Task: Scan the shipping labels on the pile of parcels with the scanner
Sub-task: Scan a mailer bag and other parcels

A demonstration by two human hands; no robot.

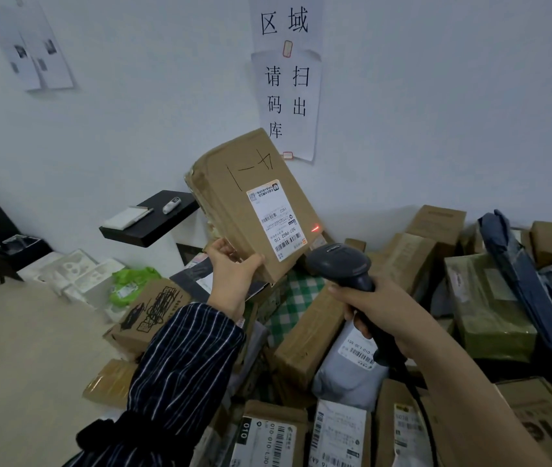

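My left hand (pixel 230 269) grips the lower left corner of a brown cardboard parcel (pixel 234 183) and holds it tilted up above the pile. A white shipping label (pixel 276 219) with barcodes faces me on it. My right hand (pixel 374 306) is wrapped around the handle of a dark grey scanner (pixel 342 264), its head pointing at the parcel from the lower right. A red scan dot (pixel 315 228) glows on the box just right of the label. Below lies the pile of parcels (pixel 304 335), many with labels up.
A black wall shelf (pixel 153 219) with a notepad and marker hangs left of the held box. White foam packing (pixel 72 273) and a green bag (pixel 131 283) lie on the floor at left. Paper signs (pixel 288 85) hang on the wall. More boxes (pixel 490 308) stack at right.
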